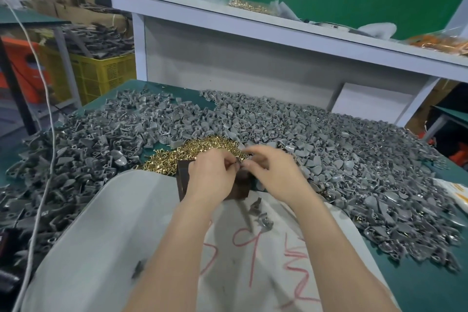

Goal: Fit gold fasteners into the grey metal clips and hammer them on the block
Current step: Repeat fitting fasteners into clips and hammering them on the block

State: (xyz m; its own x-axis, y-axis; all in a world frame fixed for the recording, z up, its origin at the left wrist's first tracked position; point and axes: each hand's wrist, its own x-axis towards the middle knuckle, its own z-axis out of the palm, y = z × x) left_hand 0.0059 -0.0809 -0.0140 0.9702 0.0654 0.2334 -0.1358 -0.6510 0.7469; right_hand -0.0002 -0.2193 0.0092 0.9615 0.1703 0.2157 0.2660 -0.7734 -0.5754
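Observation:
My left hand (211,175) and my right hand (272,171) meet fingertip to fingertip over a dark brown block (183,180). Between them they pinch a small grey metal clip (238,165), mostly hidden by the fingers. Whether a fastener is in it I cannot tell. Just behind the hands lies a pile of gold fasteners (192,151). Grey metal clips (329,149) are heaped across the green table on both sides. A few loose clips (260,213) lie on the white sack below the block.
A white sack (106,230) with red marks opens in front of me. A white cord (49,149) hangs down at the left. A shelf (278,30) above the table holds bags of gold parts. A yellow crate (101,73) stands at the far left.

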